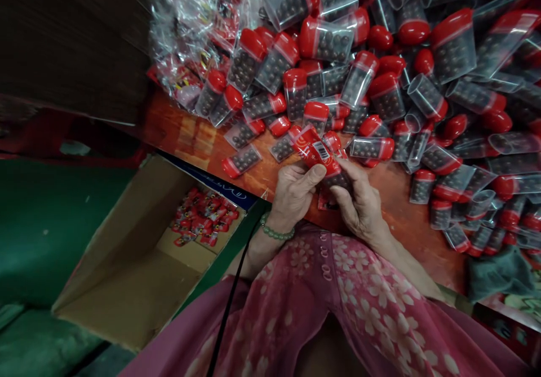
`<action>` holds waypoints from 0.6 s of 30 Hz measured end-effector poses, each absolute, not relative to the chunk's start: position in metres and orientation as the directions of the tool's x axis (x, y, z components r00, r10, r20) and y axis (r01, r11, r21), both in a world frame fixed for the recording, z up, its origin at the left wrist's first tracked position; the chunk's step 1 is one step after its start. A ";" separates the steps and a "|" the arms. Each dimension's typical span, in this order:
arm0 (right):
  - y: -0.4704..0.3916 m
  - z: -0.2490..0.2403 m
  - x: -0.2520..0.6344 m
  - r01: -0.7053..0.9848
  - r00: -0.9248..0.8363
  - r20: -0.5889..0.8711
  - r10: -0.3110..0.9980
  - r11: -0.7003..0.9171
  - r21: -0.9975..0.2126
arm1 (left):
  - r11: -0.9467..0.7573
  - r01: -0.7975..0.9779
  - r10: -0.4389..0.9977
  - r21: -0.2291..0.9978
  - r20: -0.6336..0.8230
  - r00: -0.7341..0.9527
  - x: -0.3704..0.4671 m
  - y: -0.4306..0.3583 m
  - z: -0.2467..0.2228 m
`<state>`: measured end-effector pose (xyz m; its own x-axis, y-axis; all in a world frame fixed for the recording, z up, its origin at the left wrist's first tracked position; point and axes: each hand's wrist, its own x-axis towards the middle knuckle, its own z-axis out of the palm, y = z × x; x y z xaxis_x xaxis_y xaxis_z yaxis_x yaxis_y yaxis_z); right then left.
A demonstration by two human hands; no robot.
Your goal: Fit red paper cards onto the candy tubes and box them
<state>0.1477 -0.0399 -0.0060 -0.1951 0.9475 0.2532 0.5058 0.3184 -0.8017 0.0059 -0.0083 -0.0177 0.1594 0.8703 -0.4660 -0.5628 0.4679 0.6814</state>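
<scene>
Here, left hand and right hand hold 1 packet near table edge

My left hand and right hand both grip one container at the table's near edge; it shows a red label with a barcode, dark balls visible at its lower end. Left thumb lies across the label. A green bead bracelet is on my left wrist. Beyond my hands, clear red-capped tubes holding dark balls lie heaped in mixed orientations on the orange-red table. Crumpled clear plastic bags adjoin the heap at its left. Below the table's left side, an open cardboard box contains small red packets.
</scene>
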 end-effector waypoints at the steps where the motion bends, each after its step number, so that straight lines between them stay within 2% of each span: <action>1: -0.040 -0.006 0.147 0.509 -0.178 0.252 0.951 0.308 -0.804 | 0.467 -0.560 0.870 0.684 -0.469 0.153 0.008 -0.009 -0.019; 3: -0.041 -0.005 0.144 0.487 -0.116 0.180 0.977 0.214 -0.847 | 0.466 -0.539 0.871 0.701 -0.470 0.141 0.011 -0.012 -0.019; 5: -0.044 -0.005 0.143 0.393 -0.059 0.046 0.997 0.065 -0.917 | 0.471 -0.500 0.874 0.727 -0.461 0.154 0.011 -0.015 -0.018; 7: -0.045 -0.004 0.141 0.219 -0.029 -0.100 0.995 -0.091 -0.971 | 0.484 -0.471 0.873 0.737 -0.440 0.208 0.009 -0.017 -0.015; 9: -0.044 -0.001 0.141 -0.003 -0.043 -0.223 0.974 -0.224 -0.975 | 0.496 -0.470 0.868 0.730 -0.407 0.285 0.004 -0.019 -0.011; 13: -0.035 0.007 0.141 -0.360 -0.190 -0.369 0.910 -0.414 -0.836 | 0.451 -0.530 0.889 0.718 -0.305 0.343 -0.006 -0.013 -0.008; 18: -0.029 0.009 0.140 -0.495 -0.388 -0.483 0.785 -0.619 -0.609 | 0.463 -0.597 0.868 0.655 -0.200 0.454 -0.008 0.000 -0.013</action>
